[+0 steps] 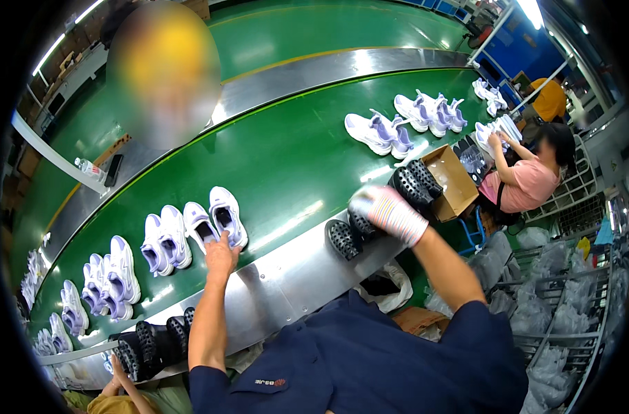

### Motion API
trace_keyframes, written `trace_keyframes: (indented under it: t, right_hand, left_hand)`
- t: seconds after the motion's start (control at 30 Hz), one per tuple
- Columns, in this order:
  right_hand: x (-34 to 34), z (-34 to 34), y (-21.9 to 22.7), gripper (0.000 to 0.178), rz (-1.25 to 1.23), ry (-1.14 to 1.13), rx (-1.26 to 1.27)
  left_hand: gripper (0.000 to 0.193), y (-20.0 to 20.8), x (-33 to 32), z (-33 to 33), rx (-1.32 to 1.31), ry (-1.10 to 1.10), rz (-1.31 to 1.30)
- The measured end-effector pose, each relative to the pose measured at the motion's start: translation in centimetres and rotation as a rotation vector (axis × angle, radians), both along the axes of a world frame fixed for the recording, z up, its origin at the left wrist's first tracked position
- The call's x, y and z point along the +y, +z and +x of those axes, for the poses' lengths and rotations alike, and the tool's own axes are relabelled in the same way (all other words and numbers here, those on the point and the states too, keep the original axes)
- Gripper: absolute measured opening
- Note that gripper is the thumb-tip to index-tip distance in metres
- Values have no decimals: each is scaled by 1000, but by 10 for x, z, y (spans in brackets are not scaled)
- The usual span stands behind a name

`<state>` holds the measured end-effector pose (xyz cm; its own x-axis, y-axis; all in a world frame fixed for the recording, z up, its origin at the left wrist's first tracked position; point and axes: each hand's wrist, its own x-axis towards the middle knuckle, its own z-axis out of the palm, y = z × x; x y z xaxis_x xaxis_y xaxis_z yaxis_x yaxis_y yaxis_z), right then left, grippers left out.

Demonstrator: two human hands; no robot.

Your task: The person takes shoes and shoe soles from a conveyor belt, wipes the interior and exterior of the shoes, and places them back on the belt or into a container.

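Note:
My left hand (221, 254) is bare and touches the heel of a white sneaker (227, 214) on the green conveyor belt (287, 159); a second white sneaker (199, 225) lies just to its left. My right hand (390, 210) wears a white striped glove and rests on a row of black studded shoe forms (356, 228) along the belt's metal edge (294, 276). More of the black studded forms (414, 183) lie just beyond my right hand. Whether the gloved fingers close on one form is blurred.
Pairs of white and lilac sneakers (390, 131) run along the belt both ways. A cardboard box (454, 181) sits at the belt edge near a seated person in pink (528, 181). More black forms (149, 345) lie at lower left beside another person's hand (118, 372). Wire racks with bags (556, 310) stand at right.

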<state>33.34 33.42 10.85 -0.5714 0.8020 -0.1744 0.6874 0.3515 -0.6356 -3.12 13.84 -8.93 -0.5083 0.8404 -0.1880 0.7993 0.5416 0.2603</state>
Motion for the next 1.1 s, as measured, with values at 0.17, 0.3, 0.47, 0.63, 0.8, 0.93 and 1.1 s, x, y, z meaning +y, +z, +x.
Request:
trace_keyframes:
  t: [0.17, 0.3, 0.47, 0.63, 0.8, 0.93, 1.1]
  right_hand:
    - [225, 66, -65, 43, 128, -220, -313]
    - [337, 123, -155, 61, 217, -198, -469]
    - [413, 128, -231, 62, 139, -77, -507]
    - [417, 89, -256, 44, -104, -148, -531]
    - [476, 146, -249, 14, 842, 856, -1180]
    - [417, 47, -230, 15, 774, 821, -930]
    - [358, -9, -168, 41, 259, 565, -1252]
  left_hand:
    - [43, 18, -33, 30, 155, -101, 405]
    - [18, 23, -92, 54, -69, -21, 274]
    - [13, 26, -180, 103, -182, 309, 94]
    - [13, 31, -216, 150, -228, 492, 26]
    - [12, 21, -174, 118, -302, 342, 201]
    - [13, 42, -166, 125, -272, 368, 195]
    - [14, 38, -155, 118, -373, 358, 175]
